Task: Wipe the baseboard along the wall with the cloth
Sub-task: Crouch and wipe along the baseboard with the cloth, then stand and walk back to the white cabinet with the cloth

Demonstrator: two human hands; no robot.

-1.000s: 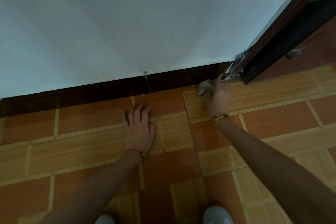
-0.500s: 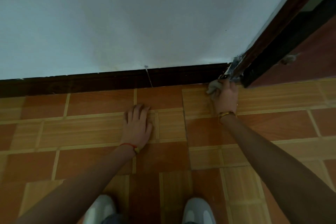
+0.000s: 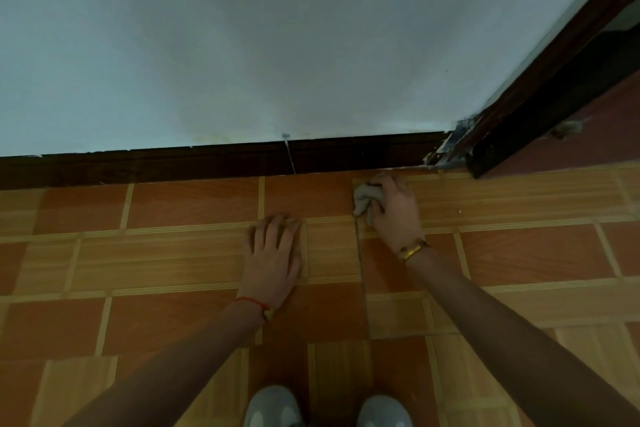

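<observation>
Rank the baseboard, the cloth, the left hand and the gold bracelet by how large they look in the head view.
1. baseboard, spanning most of the wall
2. left hand, flat on the floor
3. cloth, bunched and partly hidden in the right hand
4. gold bracelet

Cloth (image 3: 367,197) on floor (image 3: 173,253), before baseboard (image 3: 207,163), right of left hand (image 3: 273,260).

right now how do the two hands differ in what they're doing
The left hand lies flat and open on the floor tiles, empty; the right hand is curled around a grey cloth near the baseboard. The left wears a red string, the right a gold bracelet. Both rest on the floor.
</observation>
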